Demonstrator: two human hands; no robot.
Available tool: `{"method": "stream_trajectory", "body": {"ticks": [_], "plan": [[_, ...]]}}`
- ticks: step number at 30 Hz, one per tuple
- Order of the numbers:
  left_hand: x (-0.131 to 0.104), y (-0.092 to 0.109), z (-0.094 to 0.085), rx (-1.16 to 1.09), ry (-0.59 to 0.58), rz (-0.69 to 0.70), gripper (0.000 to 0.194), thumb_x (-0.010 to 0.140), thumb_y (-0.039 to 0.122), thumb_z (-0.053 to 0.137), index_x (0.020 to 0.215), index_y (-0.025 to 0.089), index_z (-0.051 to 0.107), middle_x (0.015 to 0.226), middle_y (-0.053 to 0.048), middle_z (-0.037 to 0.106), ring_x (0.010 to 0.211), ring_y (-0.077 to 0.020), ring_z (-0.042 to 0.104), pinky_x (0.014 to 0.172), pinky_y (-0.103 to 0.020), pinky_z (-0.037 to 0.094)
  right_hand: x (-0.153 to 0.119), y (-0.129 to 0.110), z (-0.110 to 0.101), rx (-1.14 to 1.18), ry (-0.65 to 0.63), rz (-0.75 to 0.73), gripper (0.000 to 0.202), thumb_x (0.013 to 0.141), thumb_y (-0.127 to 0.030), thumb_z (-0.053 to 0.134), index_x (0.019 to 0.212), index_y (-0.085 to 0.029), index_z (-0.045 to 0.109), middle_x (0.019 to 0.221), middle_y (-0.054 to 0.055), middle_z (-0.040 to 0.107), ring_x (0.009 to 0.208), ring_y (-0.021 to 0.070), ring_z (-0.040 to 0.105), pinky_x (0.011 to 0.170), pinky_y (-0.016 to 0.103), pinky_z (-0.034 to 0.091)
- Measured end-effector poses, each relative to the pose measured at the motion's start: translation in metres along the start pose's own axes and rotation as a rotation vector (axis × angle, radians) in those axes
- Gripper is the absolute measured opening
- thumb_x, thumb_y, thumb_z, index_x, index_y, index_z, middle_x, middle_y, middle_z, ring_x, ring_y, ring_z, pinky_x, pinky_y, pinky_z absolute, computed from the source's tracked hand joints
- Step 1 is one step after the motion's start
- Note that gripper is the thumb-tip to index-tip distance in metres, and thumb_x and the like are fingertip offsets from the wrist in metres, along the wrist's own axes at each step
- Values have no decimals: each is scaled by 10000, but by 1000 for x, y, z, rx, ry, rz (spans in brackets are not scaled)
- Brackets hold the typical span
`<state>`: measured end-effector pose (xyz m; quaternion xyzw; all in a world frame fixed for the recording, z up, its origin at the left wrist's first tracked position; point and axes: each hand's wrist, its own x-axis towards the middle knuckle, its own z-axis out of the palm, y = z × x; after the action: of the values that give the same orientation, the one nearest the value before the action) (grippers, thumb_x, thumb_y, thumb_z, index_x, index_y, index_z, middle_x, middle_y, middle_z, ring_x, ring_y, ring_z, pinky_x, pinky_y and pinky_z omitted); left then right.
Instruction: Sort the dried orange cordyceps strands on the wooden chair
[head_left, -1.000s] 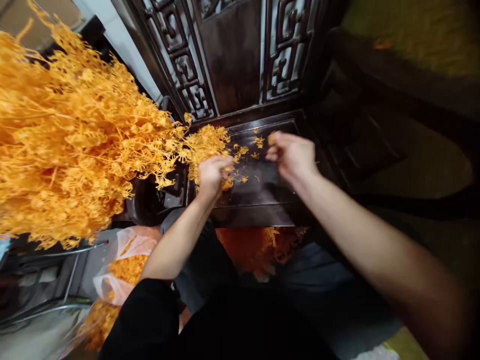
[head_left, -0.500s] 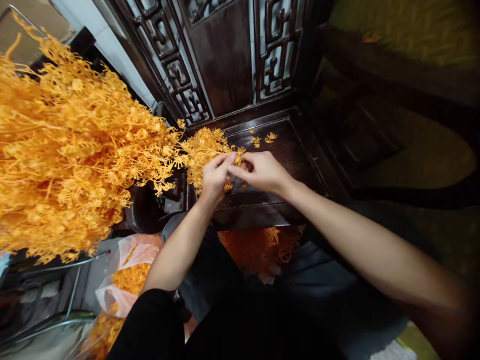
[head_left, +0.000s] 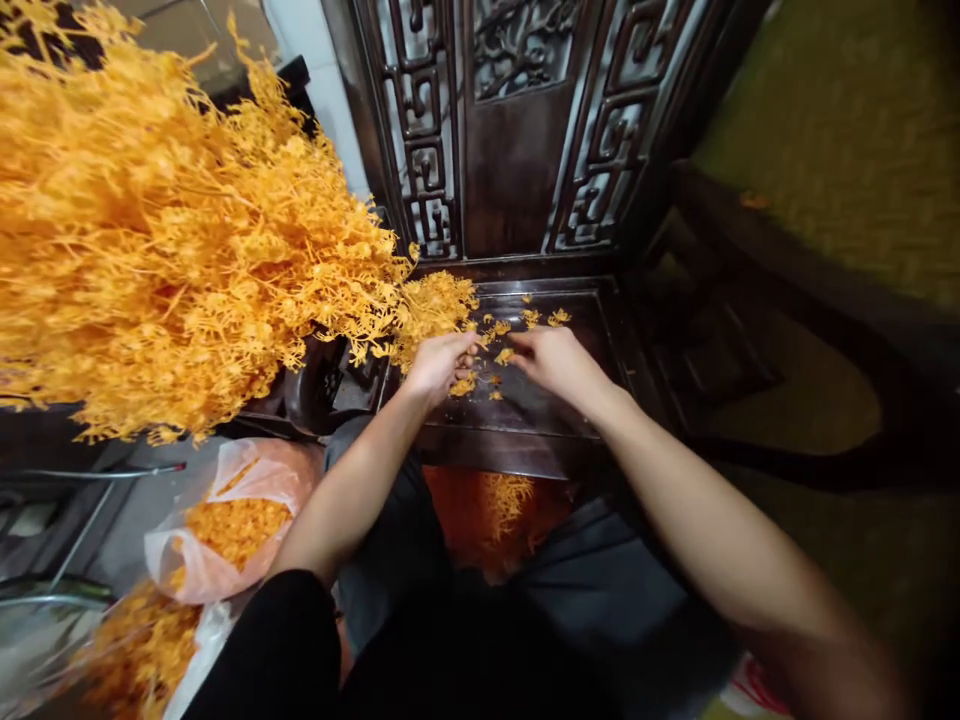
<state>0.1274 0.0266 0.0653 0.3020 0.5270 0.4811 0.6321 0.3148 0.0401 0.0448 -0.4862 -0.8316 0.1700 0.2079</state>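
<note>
My left hand (head_left: 442, 365) is closed in a pinch in front of a small pile of orange flower sprigs (head_left: 435, 305) on the dark wooden seat (head_left: 540, 410). A bit of orange sprig shows at its fingertips. To the right, my right hand (head_left: 562, 368) pinches a small orange floret (head_left: 505, 356) between thumb and fingers. A gap separates the two hands. Several loose florets (head_left: 558, 317) lie on the seat behind and between them. On the left, a big mass of orange dried flowers (head_left: 187, 240) reaches up to the pile.
A carved wooden backrest (head_left: 514, 180) rises behind the seat. At lower left stands a translucent plastic bag (head_left: 225, 580) of orange flower pieces. Below the seat, between my knees, an orange-red bag (head_left: 465, 510) holds more sprigs. A woven yellowish surface (head_left: 840, 150) lies at right.
My hands, close together before, have moved apart, the right one going right with a floret in its fingers. The camera view has turned, so the backrest appears more upright.
</note>
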Motion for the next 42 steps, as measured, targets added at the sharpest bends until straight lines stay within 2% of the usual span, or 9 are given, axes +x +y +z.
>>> {"method": "stream_trajectory", "body": {"ticks": [3, 7, 12, 17, 20, 26, 31, 34, 42], "plan": [[-10, -13, 0, 126, -78, 42, 219, 906, 238, 701, 735, 103, 684, 651, -4, 587, 481, -41, 473, 434, -168, 295, 10, -3, 3, 175, 115, 97, 355, 947, -310, 624, 1207, -93, 733, 1191, 188, 748, 1053, 294, 707, 954, 403, 525], [-18, -19, -2, 311, -72, 127, 322, 870, 305, 711, 611, 134, 623, 542, 9, 547, 441, -50, 427, 445, -190, 289, 17, -21, 13, 660, 62, 87, 387, 945, -504, 614, 875, -151, 756, 791, 67, 748, 695, 183, 658, 668, 304, 521], [-34, -16, -13, 352, -193, 115, 231, 782, 315, 748, 672, 114, 715, 577, -16, 608, 476, -63, 459, 471, -204, 287, 40, 11, 2, 893, 482, 369, 363, 823, -512, 768, 771, -158, 704, 674, 32, 674, 526, 109, 520, 523, 251, 448], [-36, -22, -17, 362, -277, 83, 242, 781, 354, 727, 705, 124, 728, 613, -11, 625, 501, -73, 488, 483, -215, 313, 44, 1, 11, 871, 122, 259, 475, 796, -466, 810, 1162, -170, 742, 1249, 112, 742, 973, 195, 709, 799, 313, 581], [-34, -21, -17, 390, -321, 110, 233, 776, 347, 710, 702, 128, 735, 580, -2, 605, 502, -77, 482, 488, -222, 308, 51, -23, 22, 933, 31, 142, 361, 819, -464, 775, 1018, -163, 769, 1033, 78, 780, 789, 163, 691, 684, 278, 558], [-36, -12, -19, 420, -388, 71, 211, 720, 320, 729, 652, 120, 733, 537, -1, 587, 471, -68, 437, 479, -229, 256, 72, 2, -4, 1127, 528, 383, 187, 854, -302, 741, 766, -179, 630, 596, -57, 538, 473, 73, 481, 542, 233, 520], [-27, -15, -14, 345, -354, 71, 249, 755, 363, 732, 684, 126, 714, 579, -11, 608, 472, -72, 474, 466, -222, 290, 46, -3, -9, 1157, -138, 301, 450, 827, -576, 782, 1066, -204, 700, 914, 53, 755, 737, 155, 693, 606, 286, 608], [-25, -20, -9, 228, -295, 107, 325, 779, 440, 734, 670, 140, 676, 565, -7, 578, 446, -80, 463, 433, -232, 272, 35, -17, -1, 1082, -371, 219, 453, 702, -565, 880, 880, -166, 761, 761, 43, 748, 629, 142, 671, 558, 249, 574], [-38, -15, -7, 10, -315, 103, 410, 726, 397, 739, 504, 192, 462, 436, 71, 295, 376, -38, 211, 422, -248, 92, 39, 27, -24, 1071, -40, 317, 481, 456, -391, 1023, 778, -116, 796, 652, 77, 731, 486, 123, 607, 463, 254, 538]]}}
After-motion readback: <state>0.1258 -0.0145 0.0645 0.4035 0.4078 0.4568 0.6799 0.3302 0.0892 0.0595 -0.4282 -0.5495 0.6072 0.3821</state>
